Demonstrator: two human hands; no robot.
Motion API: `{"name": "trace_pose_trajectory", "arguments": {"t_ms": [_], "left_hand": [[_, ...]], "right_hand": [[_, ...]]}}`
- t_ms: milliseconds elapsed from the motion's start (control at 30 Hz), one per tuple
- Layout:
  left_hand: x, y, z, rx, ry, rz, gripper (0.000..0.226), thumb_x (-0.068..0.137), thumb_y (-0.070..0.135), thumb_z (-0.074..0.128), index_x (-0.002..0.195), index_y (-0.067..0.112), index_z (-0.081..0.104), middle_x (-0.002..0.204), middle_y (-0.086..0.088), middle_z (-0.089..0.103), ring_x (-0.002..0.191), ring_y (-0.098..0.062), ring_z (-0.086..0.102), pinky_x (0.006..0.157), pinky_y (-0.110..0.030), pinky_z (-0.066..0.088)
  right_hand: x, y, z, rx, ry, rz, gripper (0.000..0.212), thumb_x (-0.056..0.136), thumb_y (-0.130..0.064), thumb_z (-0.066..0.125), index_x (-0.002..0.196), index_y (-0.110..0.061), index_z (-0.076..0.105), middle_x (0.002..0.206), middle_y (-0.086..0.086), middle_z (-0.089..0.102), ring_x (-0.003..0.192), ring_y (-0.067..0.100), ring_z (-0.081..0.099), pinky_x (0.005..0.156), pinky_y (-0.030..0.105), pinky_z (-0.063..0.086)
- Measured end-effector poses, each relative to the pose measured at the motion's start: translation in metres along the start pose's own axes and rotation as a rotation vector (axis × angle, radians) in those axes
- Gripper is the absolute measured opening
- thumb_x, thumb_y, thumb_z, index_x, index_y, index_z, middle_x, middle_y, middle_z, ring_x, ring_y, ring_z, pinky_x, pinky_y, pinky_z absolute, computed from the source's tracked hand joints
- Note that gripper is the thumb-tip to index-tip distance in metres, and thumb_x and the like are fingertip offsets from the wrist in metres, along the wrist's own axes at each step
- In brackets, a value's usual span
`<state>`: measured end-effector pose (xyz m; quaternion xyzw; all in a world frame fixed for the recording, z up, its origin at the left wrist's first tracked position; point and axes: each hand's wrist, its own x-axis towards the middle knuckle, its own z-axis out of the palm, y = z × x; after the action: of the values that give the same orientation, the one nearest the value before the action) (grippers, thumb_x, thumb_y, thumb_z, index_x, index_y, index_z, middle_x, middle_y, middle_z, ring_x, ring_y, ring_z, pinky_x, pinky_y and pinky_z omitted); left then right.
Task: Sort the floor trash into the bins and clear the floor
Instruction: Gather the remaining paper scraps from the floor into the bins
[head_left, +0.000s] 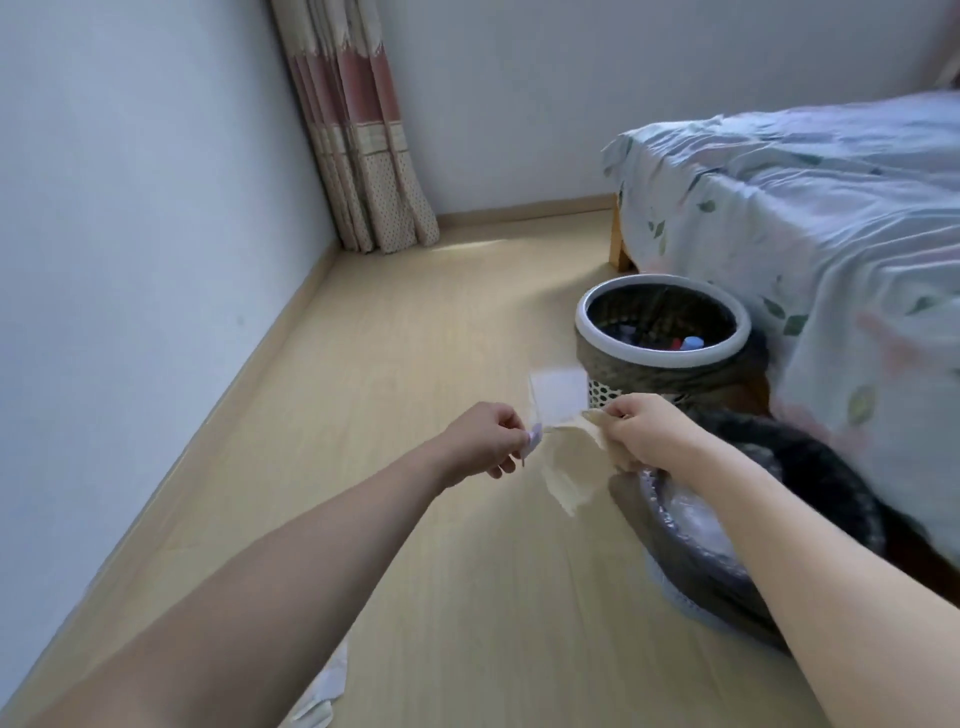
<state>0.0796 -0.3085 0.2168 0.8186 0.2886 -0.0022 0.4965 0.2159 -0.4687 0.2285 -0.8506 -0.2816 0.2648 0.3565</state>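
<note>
Both arms reach forward over the pale wood-look floor (415, 545). The left hand (485, 441) pinches a small whitish scrap of wrapper (556, 392) between curled fingers; the right hand (644, 434) grips a crumpled beige sheet of paper (569, 470) that hangs down between the two hands, clear of the floor. The pieces are held up and slightly apart, apparently to separate one kind of waste from the other before each is dropped. The beige sheet hangs just beside the near black-lined bin (727, 561), under the right forearm, so a short move would reach that bin. The far round bin with a white rim (662, 358) stands near the bed with a floral cover (805, 218) and already holds coloured items. White paper scraps (322, 691) lie on the floor at the lower edge, so clearing appears unfinished.
</note>
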Motion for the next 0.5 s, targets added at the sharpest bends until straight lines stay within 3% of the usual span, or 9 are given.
{"name": "trace_pose_trajectory", "arguments": {"t_ms": [133, 233, 367, 433, 500], "left_hand": [[0.042, 0.070, 0.085, 0.048, -0.015, 0.031, 0.013, 0.090, 0.010, 0.052, 0.077, 0.011, 0.055, 0.072, -0.007, 0.063, 0.058, -0.018, 0.057, 0.054, -0.027, 0.046], [0.061, 0.100, 0.141, 0.081, -0.047, 0.041, 0.013, 0.085, 0.010, 0.051, 0.076, 0.009, 0.059, 0.071, -0.010, 0.064, 0.058, -0.019, 0.060, 0.060, -0.034, 0.055], [0.067, 0.117, 0.181, 0.133, -0.095, 0.024, 0.017, 0.089, 0.009, 0.046, 0.086, 0.006, 0.062, 0.080, -0.014, 0.063, 0.065, -0.023, 0.061, 0.061, -0.030, 0.056], [0.065, 0.116, 0.179, 0.162, -0.090, 0.026, 0.018, 0.090, 0.006, 0.042, 0.087, 0.007, 0.060, 0.082, -0.015, 0.059, 0.066, -0.024, 0.059, 0.057, -0.028, 0.053], [0.064, 0.109, 0.161, 0.200, -0.073, 0.021, 0.021, 0.089, 0.005, 0.041, 0.092, 0.004, 0.062, 0.084, -0.017, 0.060, 0.067, -0.025, 0.058, 0.056, -0.028, 0.049]], "right_hand": [[-0.010, 0.079, -0.078, 0.058, 0.168, 0.212, 0.016, 0.090, -0.012, 0.053, 0.089, -0.011, 0.069, 0.082, 0.012, 0.067, 0.078, 0.030, 0.067, 0.068, 0.040, 0.060], [-0.024, 0.124, -0.111, 0.092, 0.259, 0.336, 0.016, 0.087, -0.024, 0.060, 0.091, -0.009, 0.063, 0.074, 0.007, 0.059, 0.065, 0.024, 0.056, 0.053, 0.026, 0.045], [-0.028, 0.150, -0.122, 0.072, 0.311, 0.425, 0.028, 0.091, -0.013, 0.050, 0.114, 0.001, 0.060, 0.113, 0.019, 0.061, 0.098, 0.034, 0.056, 0.075, 0.029, 0.041], [-0.026, 0.142, -0.118, 0.030, 0.327, 0.419, 0.036, 0.086, -0.015, 0.048, 0.118, -0.001, 0.056, 0.122, 0.018, 0.058, 0.106, 0.037, 0.055, 0.085, 0.034, 0.047], [-0.022, 0.125, -0.109, -0.034, 0.366, 0.392, 0.047, 0.082, -0.018, 0.046, 0.128, -0.008, 0.050, 0.131, 0.017, 0.051, 0.116, 0.038, 0.050, 0.099, 0.043, 0.043]]}}
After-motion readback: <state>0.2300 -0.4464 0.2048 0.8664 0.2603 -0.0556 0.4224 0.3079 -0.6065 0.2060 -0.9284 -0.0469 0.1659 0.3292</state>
